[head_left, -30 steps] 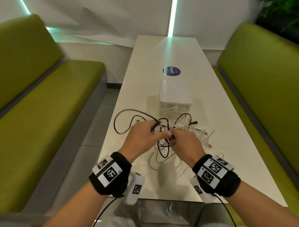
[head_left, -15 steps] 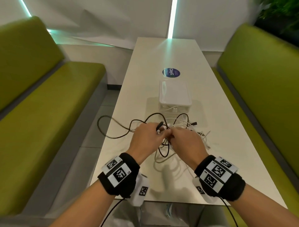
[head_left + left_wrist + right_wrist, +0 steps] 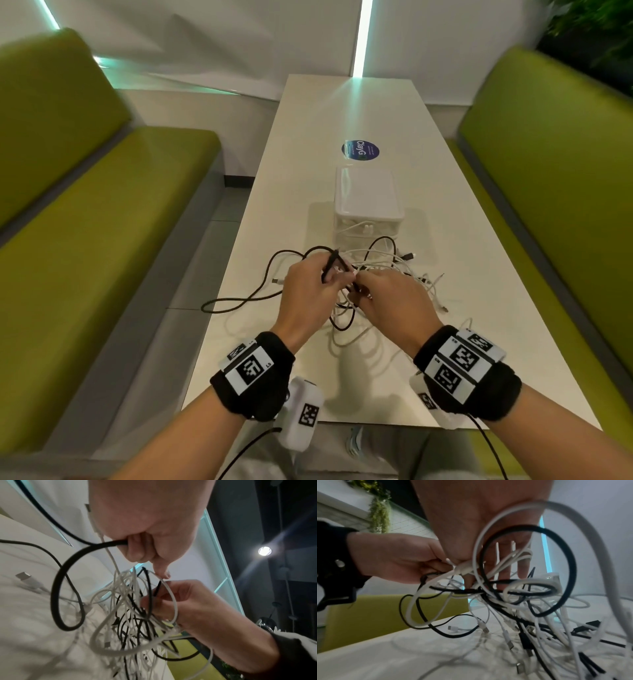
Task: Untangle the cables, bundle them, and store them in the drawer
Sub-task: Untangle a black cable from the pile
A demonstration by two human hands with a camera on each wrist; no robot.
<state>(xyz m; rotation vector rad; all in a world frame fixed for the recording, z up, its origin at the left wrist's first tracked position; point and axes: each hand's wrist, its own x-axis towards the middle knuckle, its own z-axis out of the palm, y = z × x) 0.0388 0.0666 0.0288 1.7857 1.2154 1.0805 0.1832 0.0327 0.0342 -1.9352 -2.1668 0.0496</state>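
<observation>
A tangle of white and black cables point(image 3: 383, 263) lies on the white table point(image 3: 342, 113), partly lifted between my hands. My left hand point(image 3: 334, 274) grips a thick black cable point(image 3: 96, 546) in its curled fingers, along with a white strand. That black cable point(image 3: 239, 303) loops out to the left, past the table's edge. My right hand point(image 3: 359, 291) pinches strands of the knot, with a black and a white loop point(image 3: 488, 555) over its fingers point(image 3: 522, 566). The two hands nearly touch. The white drawer box point(image 3: 366, 202) stands just behind the tangle, shut, with a white cable showing inside.
Green benches point(image 3: 85, 222) run along both sides of the narrow table. A round blue sticker point(image 3: 360, 150) lies beyond the drawer box. Loose plugs point(image 3: 510, 645) and cable ends trail on the table to the right of my hands.
The black cable's loop has slid out further left and nearer, past the table's left edge. Both hands have stayed close together over the knot.
</observation>
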